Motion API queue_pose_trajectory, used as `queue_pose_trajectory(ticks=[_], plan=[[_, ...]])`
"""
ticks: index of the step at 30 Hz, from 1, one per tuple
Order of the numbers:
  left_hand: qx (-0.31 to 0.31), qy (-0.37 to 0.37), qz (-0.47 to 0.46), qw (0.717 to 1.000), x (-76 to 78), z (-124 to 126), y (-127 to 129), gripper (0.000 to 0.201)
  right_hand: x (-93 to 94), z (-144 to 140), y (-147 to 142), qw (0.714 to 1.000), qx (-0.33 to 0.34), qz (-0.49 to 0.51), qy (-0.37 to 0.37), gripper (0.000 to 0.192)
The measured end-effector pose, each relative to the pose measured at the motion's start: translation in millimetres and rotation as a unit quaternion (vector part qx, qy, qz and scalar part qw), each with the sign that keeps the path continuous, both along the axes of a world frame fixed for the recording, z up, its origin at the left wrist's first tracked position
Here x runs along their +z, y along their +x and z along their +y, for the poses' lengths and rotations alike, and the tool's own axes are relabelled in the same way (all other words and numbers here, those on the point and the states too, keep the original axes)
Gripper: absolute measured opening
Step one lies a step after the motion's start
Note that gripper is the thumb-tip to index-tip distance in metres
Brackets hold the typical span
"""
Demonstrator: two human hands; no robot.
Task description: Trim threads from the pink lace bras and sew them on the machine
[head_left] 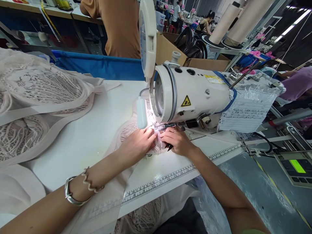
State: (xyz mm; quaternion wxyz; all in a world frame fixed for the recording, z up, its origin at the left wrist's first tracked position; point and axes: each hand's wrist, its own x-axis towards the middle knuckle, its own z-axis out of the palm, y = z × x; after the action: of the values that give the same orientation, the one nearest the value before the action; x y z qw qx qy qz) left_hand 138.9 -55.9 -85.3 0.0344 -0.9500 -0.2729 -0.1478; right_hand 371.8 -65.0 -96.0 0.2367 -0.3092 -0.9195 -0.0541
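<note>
A white sewing machine (195, 92) stands over pale pink lace fabric (128, 130), its needle area brightly lit. My left hand (136, 143) is at the left of the presser foot, fingers bunched and pressing on the lace. From the other side, my right hand (176, 139) pinches the fabric's edge close to the foot. A dark pointed tool tip (170, 148) sticks out beneath the right palm; the rest of it is hidden. Both hands' fingertips nearly meet under the machine head. The fabric trails down over my left forearm and the table's front edge.
A pile of lace pieces (44, 97) lies on the left of the white table (85, 143). A ruler strip (161, 180) runs along the front edge. Behind are a blue cloth bin (97, 66), a cardboard box (165, 48) and a person in brown (122, 26). A control panel (296, 167) sits at right.
</note>
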Motion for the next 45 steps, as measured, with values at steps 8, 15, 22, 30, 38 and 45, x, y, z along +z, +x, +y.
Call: queue_pose_trajectory(ticks=[8, 15, 22, 30, 38, 45], plan=[[-0.046, 0.033, -0.002, 0.998, -4.1, -1, 0, 0.030, -1.7, -1, 2, 1.000, -0.010, 0.001, -0.029, 0.030], [-0.010, 0.018, -0.042, 0.999, -5.8, 0, 1, 0.028, -2.3, -1, 2, 1.000, -0.005, 0.008, -0.023, 0.022], [-0.059, -0.015, -0.035, 0.998, -6.8, -3, 1, 0.029, -3.1, -1, 2, 0.999, 0.003, 0.035, -0.023, 0.022], [-0.046, -0.028, -0.047, 0.997, -12.6, 2, 0, 0.035, 3.9, -2, 1, 0.999, 0.004, 0.042, -0.005, 0.026], [-0.010, -0.062, -0.040, 0.997, -11.4, 14, -8, 0.035, -2.7, 3, 2, 0.997, 0.021, 0.071, -0.003, 0.039], [0.006, -0.116, -0.047, 0.992, -0.7, 25, -12, 0.044, -2.8, 3, 2, 0.998, 0.010, 0.062, -0.017, 0.039]])
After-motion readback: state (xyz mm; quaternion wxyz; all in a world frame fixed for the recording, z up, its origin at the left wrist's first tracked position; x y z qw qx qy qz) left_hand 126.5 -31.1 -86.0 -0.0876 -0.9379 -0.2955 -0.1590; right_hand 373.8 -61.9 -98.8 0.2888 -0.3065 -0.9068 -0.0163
